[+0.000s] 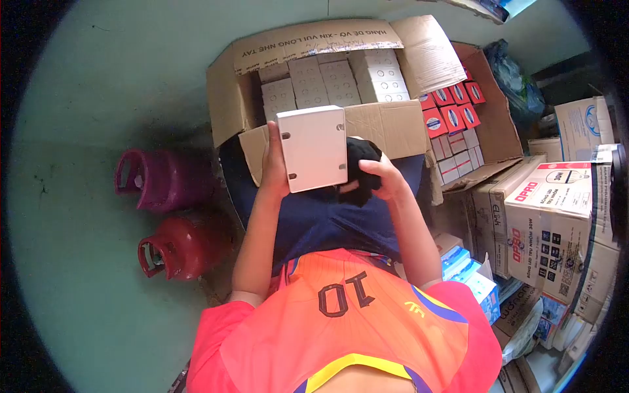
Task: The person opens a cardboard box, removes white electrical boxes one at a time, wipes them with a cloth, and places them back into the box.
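At the left of the frame, a purple gas cylinder (173,180) stands above a red gas cylinder (190,245) in the picture; their right sides sink into shadow. Left of centre, the left forearm slants up from a red sleeve, elbow bent, and the left hand (275,167) grips the left edge of a white plastic case (314,154). One digit points up along that edge; the other fingers are hidden behind it.

The case is in the centre of the frame, its flat face with four slots turned to the camera. It overlaps the front flap of a cardboard carton (386,128) at upper centre, where white boxes (321,85) show only in part. Dark trousers (327,229) lie below.

Just right of the case, the right hand (390,177) pinches a bunched black cloth (360,164), fingers curled and forearm angled inward. The cloth covers some fingertips, so I cannot tell whether they touch the case.

At upper right, a flap partly covers a second carton (495,101) of red boxes (452,118). Lower down, the right sleeve cuts off blue boxes (478,281). At far right, an OPRO LED bulb carton (544,229) stands near the dark rim of the view.
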A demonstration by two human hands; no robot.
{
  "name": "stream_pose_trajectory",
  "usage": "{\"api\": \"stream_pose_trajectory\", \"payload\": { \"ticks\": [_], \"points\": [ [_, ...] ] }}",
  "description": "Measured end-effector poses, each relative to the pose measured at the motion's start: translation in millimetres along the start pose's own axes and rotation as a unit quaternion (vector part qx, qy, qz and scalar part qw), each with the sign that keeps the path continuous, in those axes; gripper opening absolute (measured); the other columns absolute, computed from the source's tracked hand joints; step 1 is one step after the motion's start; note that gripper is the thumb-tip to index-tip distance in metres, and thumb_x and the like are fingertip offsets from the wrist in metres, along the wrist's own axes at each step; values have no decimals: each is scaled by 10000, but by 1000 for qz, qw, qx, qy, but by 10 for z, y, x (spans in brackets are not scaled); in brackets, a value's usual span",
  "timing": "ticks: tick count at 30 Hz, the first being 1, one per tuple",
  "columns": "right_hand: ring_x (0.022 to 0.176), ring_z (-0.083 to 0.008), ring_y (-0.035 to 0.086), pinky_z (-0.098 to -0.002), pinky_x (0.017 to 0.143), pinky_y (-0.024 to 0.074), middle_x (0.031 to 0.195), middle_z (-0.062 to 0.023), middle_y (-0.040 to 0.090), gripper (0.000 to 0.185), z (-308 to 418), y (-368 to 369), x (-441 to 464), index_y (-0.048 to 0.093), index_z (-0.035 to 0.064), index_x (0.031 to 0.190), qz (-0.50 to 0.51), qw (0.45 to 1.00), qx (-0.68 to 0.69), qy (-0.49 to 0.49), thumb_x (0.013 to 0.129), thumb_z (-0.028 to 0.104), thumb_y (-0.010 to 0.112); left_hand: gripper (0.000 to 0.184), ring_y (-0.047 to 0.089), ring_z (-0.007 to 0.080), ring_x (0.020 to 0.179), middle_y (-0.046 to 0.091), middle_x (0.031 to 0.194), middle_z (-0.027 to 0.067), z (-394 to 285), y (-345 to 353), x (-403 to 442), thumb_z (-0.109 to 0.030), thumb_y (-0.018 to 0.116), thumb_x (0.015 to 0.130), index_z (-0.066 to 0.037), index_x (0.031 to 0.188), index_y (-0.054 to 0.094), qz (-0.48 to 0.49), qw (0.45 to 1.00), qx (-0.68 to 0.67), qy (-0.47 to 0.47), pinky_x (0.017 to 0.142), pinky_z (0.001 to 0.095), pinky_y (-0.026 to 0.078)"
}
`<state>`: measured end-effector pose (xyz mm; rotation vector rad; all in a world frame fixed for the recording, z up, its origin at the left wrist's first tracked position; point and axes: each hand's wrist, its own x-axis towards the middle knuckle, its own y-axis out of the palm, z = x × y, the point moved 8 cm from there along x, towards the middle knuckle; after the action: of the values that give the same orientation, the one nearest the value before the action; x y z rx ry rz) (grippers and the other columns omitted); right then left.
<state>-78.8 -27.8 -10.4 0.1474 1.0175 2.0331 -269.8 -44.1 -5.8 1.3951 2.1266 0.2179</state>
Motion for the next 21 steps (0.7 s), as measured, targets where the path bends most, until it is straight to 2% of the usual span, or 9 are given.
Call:
{"api": "stream_pose_trajectory", "payload": {
  "ticks": [1, 4, 7, 8, 10, 12, 16, 19, 21],
  "points": [
    [965, -168, 675, -340, 816, 581, 1055, -60, 679, 610, -13, -33, 13, 571, 45, 1314, -2, 999, -32, -8, 778, 167, 835, 695, 673, 92, 864, 691, 940, 21, 53, -43, -1, -662, 394, 1052, -35, 1126, 685, -31, 997, -53, -40, 710, 276, 551],
    [909, -149, 668, -330, 788, 576, 987, -38, 666, 481, 41, -42, -20, 598, 53, 1181, -46, 991, -123, -27, 750, 101, 807, 580, 650, 96, 912, 688, 984, 31, -30, -158, 65, -560, 442, 1085, -31, 1169, 666, 39, 993, 103, 48, 747, 285, 542],
    [881, -143, 667, -327, 822, 567, 963, -28, 667, 446, 195, -79, -110, 617, 50, 1149, -50, 991, -119, -49, 746, 90, 803, 472, 631, 89, 945, 685, 993, 39, -236, -89, 7, -438, 490, 1103, 0, 1182, 646, -24, 951, 189, 245, 790, 280, 525],
    [866, -141, 674, -310, 809, 566, 940, -23, 669, 439, 291, -51, -153, 629, 54, 1126, -26, 991, -113, -61, 726, 47, 811, 412, 620, 78, 953, 687, 1017, 45, -237, -65, -71, -353, 511, 1108, 31, 1201, 625, -32, 940, 228, 252, 830, 265, 505],
    [879, -131, 673, -298, 811, 562, 948, -19, 677, 448, 444, 80, -270, 640, 49, 1107, -72, 975, -192, -83, 701, 31, 830, 437, 622, 91, 987, 688, 1056, 60, -202, -6, -203, -372, 508, 1105, 34, 1234, 609, -24, 952, 211, 219, 862, 266, 499],
    [901, -115, 673, -288, 814, 553, 958, -35, 707, 457, 571, 146, -328, 669, 40, 1074, -118, 928, -325, -141, 664, 27, 869, 588, 602, 156, 1148, 627, 1260, 131, -123, 123, -278, -415, 528, 1090, 32, 1459, 433, 26, 970, 147, 193, 972, 289, 476],
    [908, -117, 687, -302, 819, 547, 945, -93, 730, 448, 511, 618, -362, 697, 40, 1089, -43, 845, -505, -170, 680, 79, 877, 917, 486, 265, 1370, 412, 1527, 200, -84, 591, -502, -559, 517, 1048, -114, 1651, -12, 166, 897, 197, 358, 1096, 409, 446],
    [898, -156, 698, -306, 832, 532, 912, -98, 720, 425, 320, 855, -307, 703, 32, 1074, 79, 854, -483, -175, 693, 93, 883, 839, 504, 306, 1376, 418, 1550, 185, 75, 631, -327, -592, 467, 1047, -184, 1659, 62, 268, 951, -141, 59, 1113, 467, 461],
    [915, -154, 681, -318, 838, 535, 961, -66, 700, 427, 430, 780, -322, 679, 34, 1111, 28, 869, -449, -205, 734, 92, 873, 760, 530, 340, 1361, 446, 1554, 170, 181, 566, -246, -611, 372, 1060, -186, 1654, 160, 272, 939, -210, 18, 1115, 503, 471]
  ]
}}
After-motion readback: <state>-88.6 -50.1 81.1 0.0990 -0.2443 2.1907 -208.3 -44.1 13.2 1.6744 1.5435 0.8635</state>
